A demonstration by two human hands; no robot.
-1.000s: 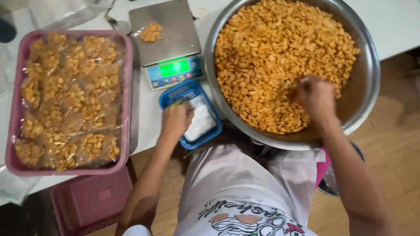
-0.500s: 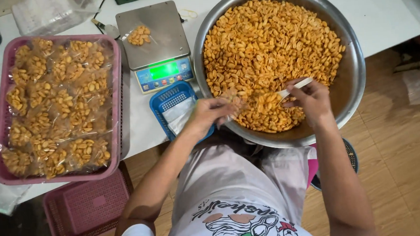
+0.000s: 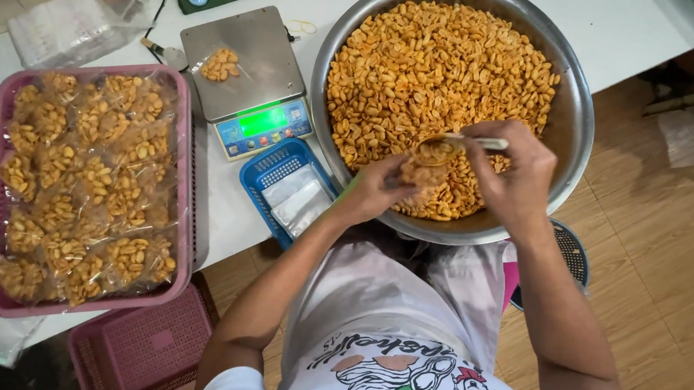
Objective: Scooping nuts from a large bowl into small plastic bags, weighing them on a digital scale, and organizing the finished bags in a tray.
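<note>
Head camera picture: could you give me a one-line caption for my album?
Over a steel bowl of peanuts, the right hand tips a spoon into a small bag held by the left hand.

One head camera looks steeply down from close above, facing the bench (image 3: 641, 16) edge; both hands sit low centre, floor to their right

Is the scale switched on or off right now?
On. The scale's display glows bright green along its front edge, and a small bag of peanuts lies on its platform.
</note>
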